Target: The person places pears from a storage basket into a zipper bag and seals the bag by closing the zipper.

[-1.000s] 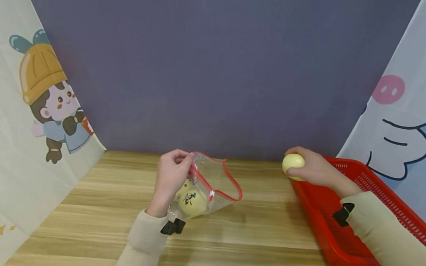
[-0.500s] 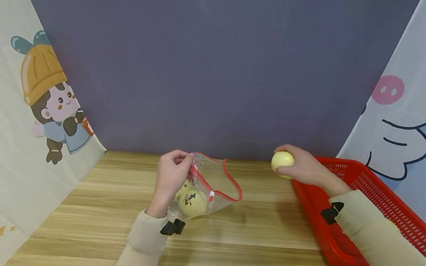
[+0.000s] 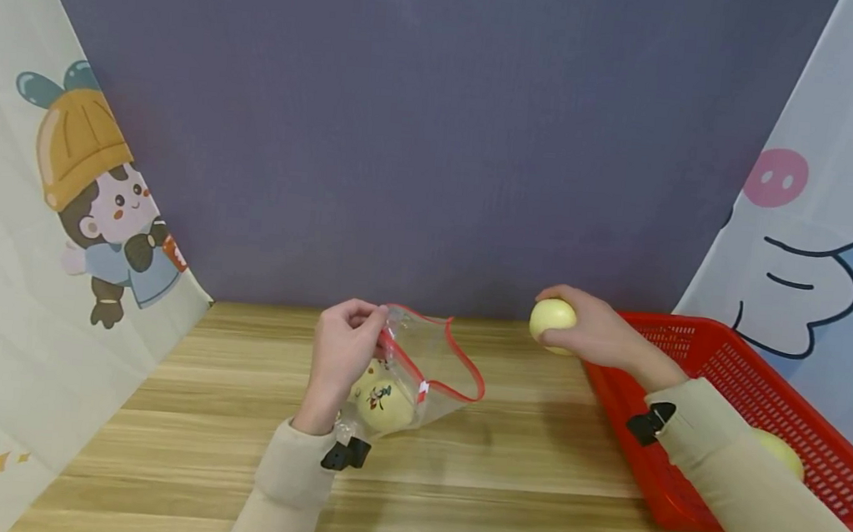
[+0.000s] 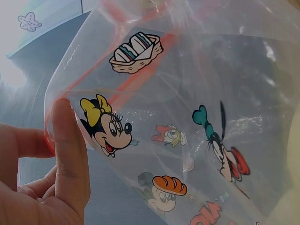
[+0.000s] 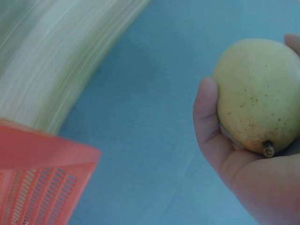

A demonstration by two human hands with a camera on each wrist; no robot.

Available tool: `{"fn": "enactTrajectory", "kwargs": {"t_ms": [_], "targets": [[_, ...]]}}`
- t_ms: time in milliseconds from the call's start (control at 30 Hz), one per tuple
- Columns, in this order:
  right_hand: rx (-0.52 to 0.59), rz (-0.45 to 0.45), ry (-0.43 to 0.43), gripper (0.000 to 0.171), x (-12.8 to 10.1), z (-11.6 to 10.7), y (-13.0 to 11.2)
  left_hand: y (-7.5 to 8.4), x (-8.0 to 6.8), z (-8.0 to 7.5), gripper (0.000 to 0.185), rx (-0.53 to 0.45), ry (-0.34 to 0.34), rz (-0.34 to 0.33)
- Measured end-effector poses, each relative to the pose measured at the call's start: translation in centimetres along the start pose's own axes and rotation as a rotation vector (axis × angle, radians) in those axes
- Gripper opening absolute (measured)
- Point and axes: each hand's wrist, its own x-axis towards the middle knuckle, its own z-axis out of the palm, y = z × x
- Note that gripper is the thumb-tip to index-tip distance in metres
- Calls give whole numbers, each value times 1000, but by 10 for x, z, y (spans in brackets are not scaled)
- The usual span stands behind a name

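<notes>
Wooden table [image 3: 515,473] backed by purple wall [image 3: 437,133], bag [image 3: 418,374] pinched by left hand [image 3: 340,351], pear [image 3: 552,318] gripped by right hand [image 3: 594,333], cartoon curtains [image 3: 62,212] at both sides

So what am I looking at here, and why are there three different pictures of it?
No machine here: a person works with bare hands at a wooden table, wearing three cameras. The wide picture comes from the head; the two close-ups come from the wrists. The left hand pinches the red-edged rim of a clear cartoon-printed bag, holding it open; a yellow fruit already lies inside. The right hand grips a yellow pear above the table, between the bag and a red basket. Another fruit lies in that basket.
</notes>
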Motion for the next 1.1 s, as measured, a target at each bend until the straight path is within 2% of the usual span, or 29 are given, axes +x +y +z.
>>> {"fn": "enactTrajectory", "kwargs": {"t_ms": [367, 1100], "targets": [[13, -19, -12, 51, 3, 7, -8, 2, 1, 3, 23, -10, 4, -11], [159, -46, -19, 53, 8, 32, -26, 0, 0, 7, 22, -14, 4, -5]]}}
